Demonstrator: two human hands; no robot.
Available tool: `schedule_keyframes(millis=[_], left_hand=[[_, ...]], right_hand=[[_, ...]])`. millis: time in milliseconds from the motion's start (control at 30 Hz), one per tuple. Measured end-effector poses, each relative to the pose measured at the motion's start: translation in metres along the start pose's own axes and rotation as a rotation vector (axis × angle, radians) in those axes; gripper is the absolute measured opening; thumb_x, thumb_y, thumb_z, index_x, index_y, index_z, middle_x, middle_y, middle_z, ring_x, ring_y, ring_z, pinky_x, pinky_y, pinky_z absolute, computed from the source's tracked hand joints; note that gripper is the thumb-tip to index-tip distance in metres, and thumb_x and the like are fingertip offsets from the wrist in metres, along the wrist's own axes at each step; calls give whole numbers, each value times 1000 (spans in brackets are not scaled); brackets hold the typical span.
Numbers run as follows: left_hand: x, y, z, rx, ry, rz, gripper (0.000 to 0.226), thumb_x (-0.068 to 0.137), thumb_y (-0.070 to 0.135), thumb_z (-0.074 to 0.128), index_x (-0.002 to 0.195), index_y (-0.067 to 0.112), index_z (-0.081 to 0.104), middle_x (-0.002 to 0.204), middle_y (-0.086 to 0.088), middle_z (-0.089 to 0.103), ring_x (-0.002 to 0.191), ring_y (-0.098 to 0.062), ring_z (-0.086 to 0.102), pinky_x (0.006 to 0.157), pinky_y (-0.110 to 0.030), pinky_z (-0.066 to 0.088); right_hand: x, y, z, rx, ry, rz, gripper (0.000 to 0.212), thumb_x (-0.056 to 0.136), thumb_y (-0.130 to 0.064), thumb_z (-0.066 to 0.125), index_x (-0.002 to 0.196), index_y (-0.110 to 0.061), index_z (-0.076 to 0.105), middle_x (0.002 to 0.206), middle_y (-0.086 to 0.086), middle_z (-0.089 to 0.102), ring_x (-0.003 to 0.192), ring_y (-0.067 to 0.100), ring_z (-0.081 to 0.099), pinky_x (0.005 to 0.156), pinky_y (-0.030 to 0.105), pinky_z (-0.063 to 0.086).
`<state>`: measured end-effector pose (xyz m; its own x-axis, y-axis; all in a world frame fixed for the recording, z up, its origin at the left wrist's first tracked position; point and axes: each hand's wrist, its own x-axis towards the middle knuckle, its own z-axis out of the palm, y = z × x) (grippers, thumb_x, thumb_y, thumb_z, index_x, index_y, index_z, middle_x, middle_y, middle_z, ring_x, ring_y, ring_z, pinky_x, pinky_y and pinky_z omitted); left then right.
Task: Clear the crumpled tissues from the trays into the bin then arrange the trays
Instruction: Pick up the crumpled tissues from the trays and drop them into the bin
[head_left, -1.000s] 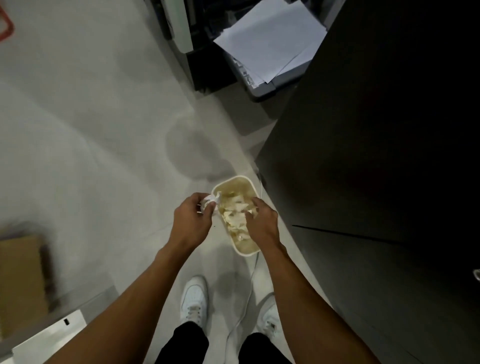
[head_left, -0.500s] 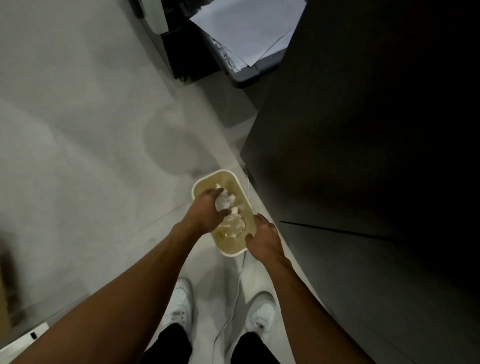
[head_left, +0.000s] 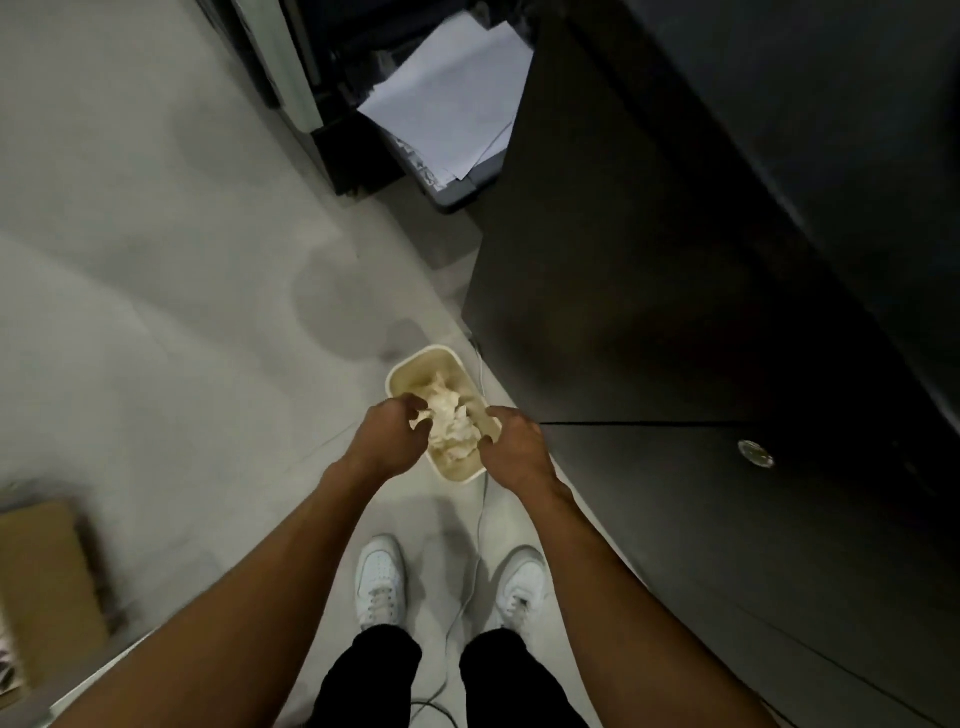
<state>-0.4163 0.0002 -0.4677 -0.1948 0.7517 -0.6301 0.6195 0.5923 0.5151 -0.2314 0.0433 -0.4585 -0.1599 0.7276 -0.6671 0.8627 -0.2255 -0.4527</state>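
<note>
A pale grey floor (head_left: 156, 260), marked by a darker round stain (head_left: 337, 306), is dimly lit. The right side is filled by a black cabinet (head_left: 675, 260). White sheets (head_left: 447, 98) are stacked on a grey machine (head_left: 457, 195) beyond it; a cardboard box (head_left: 41, 571) is set at lower left.

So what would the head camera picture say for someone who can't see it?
A person's left hand and right hand hover over a cream bin of crumpled tissues on the floor, the left pinching some. White shoes show below, a dark cabinet to the right.
</note>
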Motion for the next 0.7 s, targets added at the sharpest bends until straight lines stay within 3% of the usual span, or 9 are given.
schedule_keyframes(millis=[167, 367, 533, 633, 700], left_hand=[[-53, 52, -46, -40, 11, 63, 30, 97, 26, 61, 124, 15, 66, 113, -2, 74, 99, -21, 70, 96, -29, 50], [-125, 115, -98, -124, 57, 190, 27, 98, 20, 62, 124, 15, 68, 120, -4, 71, 102, -21, 68, 90, -29, 53], [-177, 167, -130, -166, 30, 245, 24, 99, 24, 62, 123, 22, 65, 112, 4, 69, 100, -15, 64, 85, -28, 51], [-201, 200, -146, -165, 47, 318, 21, 98, 29, 64, 119, 26, 67, 106, 7, 69, 99, -12, 66, 86, -25, 47], [-218, 224, -156, -178, 46, 373, 21, 99, 28, 63, 119, 26, 67, 104, 10, 68, 100, -10, 65, 85, -21, 46]], right_hand=[[-58, -41, -47, 59, 57, -30, 51, 95, -21, 66, 144, -18, 54, 145, 6, 56, 132, 27, 53, 104, 35, 48], [-140, -79, -104, 209, 163, -52, 52, 94, -20, 67, 145, -22, 54, 145, 2, 57, 134, 25, 53, 104, 34, 47], [-208, -104, -153, 237, 300, -112, 48, 95, -18, 64, 143, -20, 57, 144, 0, 58, 135, 22, 49, 106, 24, 37], [-245, -111, -182, 278, 411, -147, 48, 93, -20, 66, 140, -23, 59, 143, 1, 58, 136, 23, 49, 113, 38, 43], [-269, -112, -200, 301, 486, -145, 48, 91, -23, 67, 138, -26, 59, 142, 0, 59, 134, 21, 50, 112, 40, 44]])
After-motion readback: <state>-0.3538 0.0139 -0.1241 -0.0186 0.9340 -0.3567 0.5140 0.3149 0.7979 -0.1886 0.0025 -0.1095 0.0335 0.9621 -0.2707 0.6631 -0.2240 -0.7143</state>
